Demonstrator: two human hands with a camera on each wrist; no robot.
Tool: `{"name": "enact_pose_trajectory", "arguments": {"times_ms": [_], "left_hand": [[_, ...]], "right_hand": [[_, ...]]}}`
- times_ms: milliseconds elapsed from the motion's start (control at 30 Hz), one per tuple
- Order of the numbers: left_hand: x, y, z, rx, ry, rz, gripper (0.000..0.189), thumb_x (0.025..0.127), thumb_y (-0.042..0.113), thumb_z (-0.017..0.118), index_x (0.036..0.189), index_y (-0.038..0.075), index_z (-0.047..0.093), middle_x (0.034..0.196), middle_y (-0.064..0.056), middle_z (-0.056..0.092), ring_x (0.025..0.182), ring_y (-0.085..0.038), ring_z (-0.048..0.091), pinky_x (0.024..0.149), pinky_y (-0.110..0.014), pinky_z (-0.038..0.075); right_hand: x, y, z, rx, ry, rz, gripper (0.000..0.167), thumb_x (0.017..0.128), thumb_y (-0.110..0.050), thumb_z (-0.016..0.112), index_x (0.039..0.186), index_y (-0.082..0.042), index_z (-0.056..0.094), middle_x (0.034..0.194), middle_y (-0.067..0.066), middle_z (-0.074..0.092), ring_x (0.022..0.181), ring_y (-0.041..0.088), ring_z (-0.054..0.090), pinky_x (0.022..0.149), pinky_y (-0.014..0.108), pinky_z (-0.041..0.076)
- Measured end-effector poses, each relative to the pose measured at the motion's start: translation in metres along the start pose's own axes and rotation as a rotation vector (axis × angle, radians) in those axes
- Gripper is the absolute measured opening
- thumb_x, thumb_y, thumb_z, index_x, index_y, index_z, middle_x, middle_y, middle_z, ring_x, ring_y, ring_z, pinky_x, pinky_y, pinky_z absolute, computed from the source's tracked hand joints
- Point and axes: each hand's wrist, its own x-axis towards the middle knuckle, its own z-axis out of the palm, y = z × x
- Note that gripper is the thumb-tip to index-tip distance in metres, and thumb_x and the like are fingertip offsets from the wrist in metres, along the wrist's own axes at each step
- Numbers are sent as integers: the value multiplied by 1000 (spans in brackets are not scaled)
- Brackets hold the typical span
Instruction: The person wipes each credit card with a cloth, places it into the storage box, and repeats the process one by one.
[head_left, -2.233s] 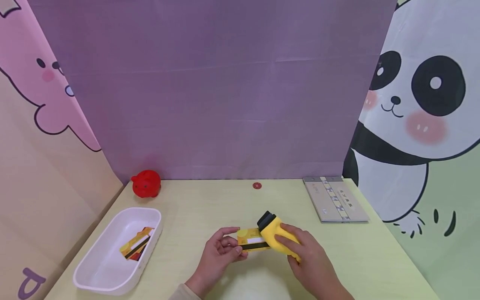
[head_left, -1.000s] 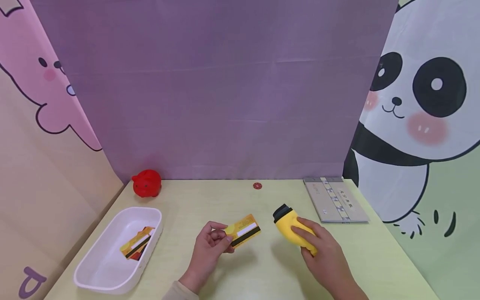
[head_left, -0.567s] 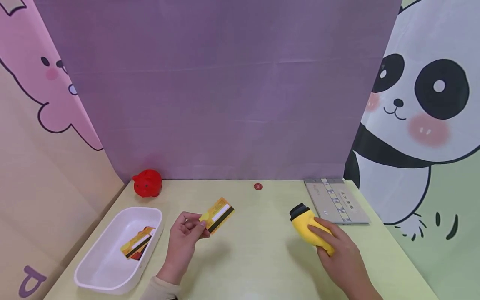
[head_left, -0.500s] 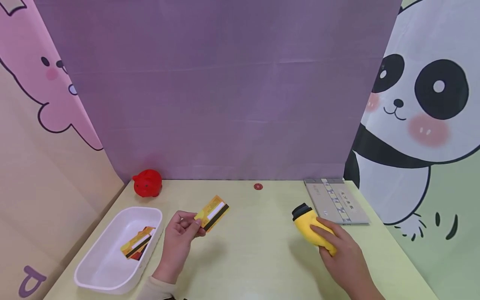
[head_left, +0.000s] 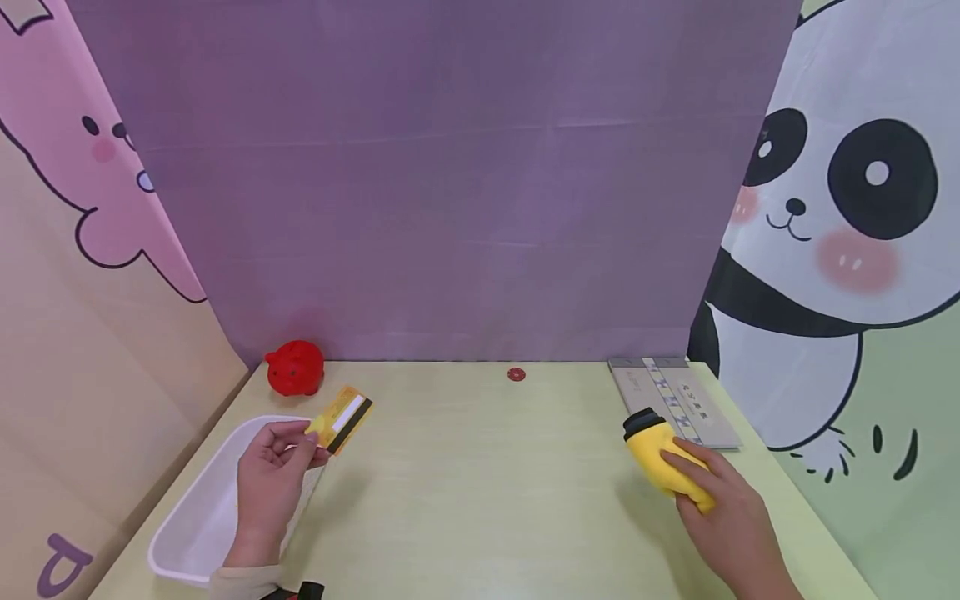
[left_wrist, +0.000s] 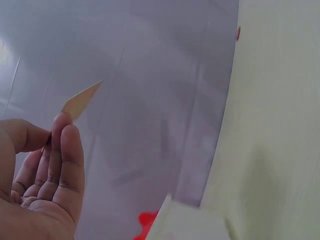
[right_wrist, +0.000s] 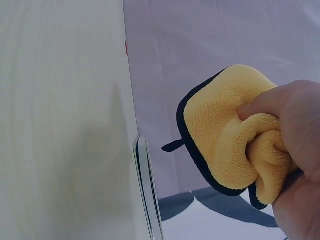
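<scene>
My left hand [head_left: 273, 475] pinches a yellow bank card [head_left: 343, 419] with a black stripe and a white strip between thumb and fingers. It is held up at the right rim of the white plastic tray [head_left: 197, 508], with the hand and wrist covering much of the tray's inside. In the left wrist view the card [left_wrist: 80, 102] shows almost edge-on. On the right, my right hand [head_left: 723, 508] grips a bunched yellow towel [head_left: 663, 457] with black edging, raised over the table. The right wrist view shows the plush towel [right_wrist: 220, 125] folded in the fingers, with a small black loop.
A red piggy bank [head_left: 296, 368] stands at the back left, behind the tray. A small round red disc [head_left: 516, 375] lies at the table's back edge. Grey notebooks [head_left: 675, 404] lie at the back right, just behind the towel. A purple cloth [head_left: 465, 183] hangs behind the table.
Both hands have moved apart from the middle. Earlier the towel was against the card; now the left hand has carried the card to the tray, hiding the cards in it, and the towel is further right.
</scene>
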Motion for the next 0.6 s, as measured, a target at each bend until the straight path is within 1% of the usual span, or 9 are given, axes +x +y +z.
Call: {"name": "enact_pose_trajectory", "arguments": {"times_ms": [33,167,267,333,467,500,533,567,600], "left_hand": [[2,0,-6,17,14,-8,24,96,-8,70,118,-10,61,86,-7,72,67,-17,74,69,-33,64],[7,0,-31,105,69,-47,26,96,-1,73,120,-6,64,89,-6,72,68,-16,75,68,-31,63],[10,0,-47,178,94,-93,30,96,5,75,124,-2,66,89,-4,70,69,-16,76,68,-28,63],[11,1,-55,222,95,-130,33,97,8,74,128,-1,66,88,-3,69,71,-16,76,69,-26,63],[12,0,-68,325,79,-186,37,99,12,72,133,1,64,89,-1,70,74,-16,77,71,-24,62],[12,-1,-70,358,75,-197,37,100,13,72,134,1,64,89,-1,71,74,-16,77,71,-22,62],[13,-1,-72,388,73,-210,37,100,14,71,134,2,63,91,-1,70,75,-15,77,71,-22,62],[13,-1,-74,406,65,-216,37,101,13,71,135,1,63,92,-2,71,75,-16,77,71,-22,62],[13,-2,-76,424,55,-224,37,101,13,70,135,1,62,93,-3,72,75,-16,77,71,-22,62]], "right_hand": [[0,2,-1,-1,6,-2,58,76,7,82,128,-16,76,141,4,62,121,38,61,95,38,56],[-3,8,-5,-9,7,18,58,75,8,83,128,-15,75,141,6,62,118,39,62,94,39,57],[-4,12,-9,-13,-19,61,58,78,7,82,131,-14,74,142,8,60,120,42,60,92,60,55],[-5,16,-11,-14,-25,77,58,79,7,82,132,-13,73,142,9,60,119,43,60,92,62,54],[-8,28,-15,-29,-13,77,58,79,6,82,133,-14,73,142,8,60,119,43,61,96,50,55],[-9,31,-17,-34,-12,80,59,79,5,83,133,-15,73,142,8,60,119,43,61,99,40,55],[-9,34,-18,-39,-12,84,59,79,5,83,133,-15,72,142,8,60,119,44,61,98,41,56],[-10,38,-20,-41,-15,92,59,79,5,83,134,-15,72,142,8,60,120,44,60,100,30,54],[-11,41,-22,-41,-21,104,60,79,5,82,135,-14,71,143,10,59,120,46,60,98,39,56]]}}
